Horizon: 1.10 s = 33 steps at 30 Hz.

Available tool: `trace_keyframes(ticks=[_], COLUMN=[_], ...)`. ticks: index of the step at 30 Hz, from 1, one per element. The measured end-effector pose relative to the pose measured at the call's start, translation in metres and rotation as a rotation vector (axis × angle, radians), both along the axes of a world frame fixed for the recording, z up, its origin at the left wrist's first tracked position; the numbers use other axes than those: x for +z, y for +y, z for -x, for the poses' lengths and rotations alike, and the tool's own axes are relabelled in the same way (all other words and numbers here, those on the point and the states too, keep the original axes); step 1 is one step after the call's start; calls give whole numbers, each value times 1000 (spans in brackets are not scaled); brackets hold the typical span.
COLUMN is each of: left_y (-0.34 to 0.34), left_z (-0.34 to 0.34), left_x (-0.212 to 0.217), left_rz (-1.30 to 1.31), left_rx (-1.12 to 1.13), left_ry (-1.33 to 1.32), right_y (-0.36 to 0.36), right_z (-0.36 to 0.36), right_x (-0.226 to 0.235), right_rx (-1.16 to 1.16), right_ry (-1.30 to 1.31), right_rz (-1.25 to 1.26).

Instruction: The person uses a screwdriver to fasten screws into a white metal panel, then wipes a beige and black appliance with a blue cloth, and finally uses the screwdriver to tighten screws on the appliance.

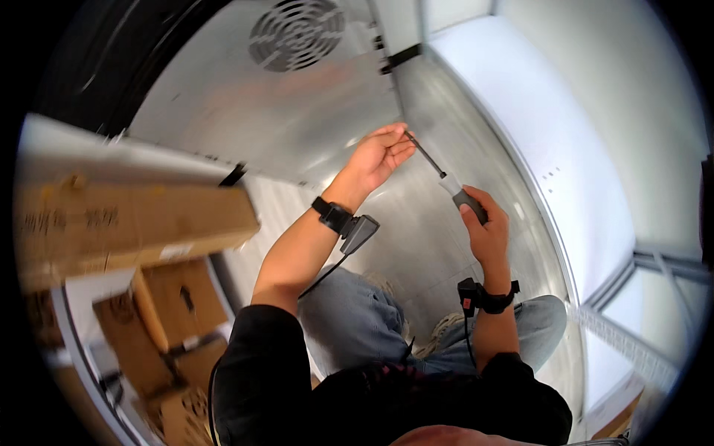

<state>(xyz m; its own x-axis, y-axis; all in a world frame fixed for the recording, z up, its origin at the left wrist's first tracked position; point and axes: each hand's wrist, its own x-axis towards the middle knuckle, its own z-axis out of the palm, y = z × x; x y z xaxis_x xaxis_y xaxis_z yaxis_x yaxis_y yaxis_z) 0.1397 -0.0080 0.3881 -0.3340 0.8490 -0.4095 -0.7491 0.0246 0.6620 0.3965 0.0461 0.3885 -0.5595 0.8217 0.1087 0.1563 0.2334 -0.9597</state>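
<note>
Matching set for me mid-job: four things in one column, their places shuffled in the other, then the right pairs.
1. Left hand
2. Right hand
3. Round vent
4. Long cardboard box

A. Left side of the picture
B. At the tip end of the screwdriver
C. Around the screwdriver's handle
D. In the silver panel

Pairs: 1-B, 2-C, 3-D, 4-A

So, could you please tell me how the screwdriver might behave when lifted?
The screwdriver should stay stiff, as its slim shaft looks straight and metallic. Its weight probably sits toward the handle, the thicker part, gripped in the right hand.
</note>
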Motion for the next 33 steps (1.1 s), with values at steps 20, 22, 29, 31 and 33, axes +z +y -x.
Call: trace_keyframes(ticks=[20, 22, 29, 31, 33], left_y=[-240, -243, -247, -243, -243], left_z=[29, 68, 122, 127, 131], left_x=[-10, -25, -47, -37, -38], left_rz=[213, 165, 104, 127, 112], left_rx=[456, 443, 512, 521, 489], left_ry=[67, 89, 103, 122, 128], right_y=[-183, -206, -252, -257, -260], right_z=[73, 113, 179, 189, 194], right_x=[-23, -45, -61, -61, -60], right_rx=[512, 475, 455, 440, 430], right_ry=[-25, -15, 38, 57, 60], right_rz=[299, 458, 455, 461, 479])
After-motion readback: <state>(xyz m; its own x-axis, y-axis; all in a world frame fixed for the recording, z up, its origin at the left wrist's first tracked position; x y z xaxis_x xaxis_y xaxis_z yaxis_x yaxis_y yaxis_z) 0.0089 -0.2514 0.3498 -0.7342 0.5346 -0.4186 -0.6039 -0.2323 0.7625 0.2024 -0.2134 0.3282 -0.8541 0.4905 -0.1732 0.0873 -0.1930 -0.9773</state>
